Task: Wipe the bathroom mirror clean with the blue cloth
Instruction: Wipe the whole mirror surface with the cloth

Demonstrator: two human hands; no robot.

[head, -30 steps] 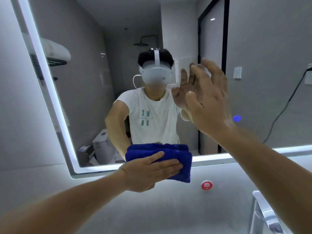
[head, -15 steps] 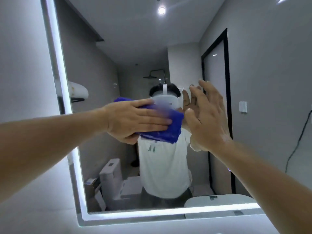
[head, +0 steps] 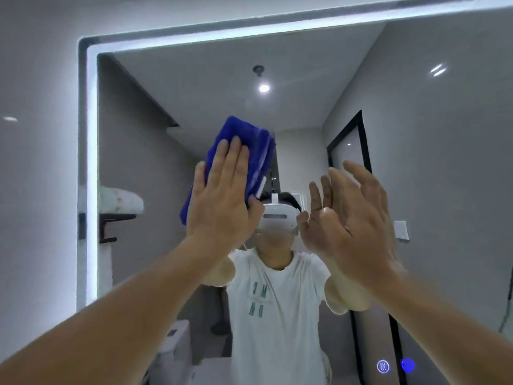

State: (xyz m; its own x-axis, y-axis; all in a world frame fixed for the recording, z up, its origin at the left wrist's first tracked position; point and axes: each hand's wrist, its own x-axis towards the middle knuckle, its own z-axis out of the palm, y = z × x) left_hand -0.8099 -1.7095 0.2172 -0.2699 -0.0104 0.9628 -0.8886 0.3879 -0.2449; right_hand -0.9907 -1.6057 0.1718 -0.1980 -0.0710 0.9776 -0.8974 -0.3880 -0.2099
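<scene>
The bathroom mirror (head: 416, 162) fills most of the view, framed by a lit white strip along its top and left edges. A folded blue cloth (head: 249, 151) lies flat against the glass in the upper middle. My left hand (head: 222, 195) presses it there with straight fingers pointing up. My right hand (head: 358, 223) is raised beside it, fingers spread and relaxed, close to the glass; whether it touches I cannot tell. It holds nothing.
Two small round lit touch buttons (head: 408, 365) glow at the mirror's lower right. The grey wall (head: 36, 190) borders the mirror on the left. The glass reflects a person, a toilet, a shelf and a dark door frame.
My left hand has carried the cloth up from the mirror's bottom edge to its upper middle, fingers now pointing up. The view has tilted upward. My right hand stays raised near the glass.
</scene>
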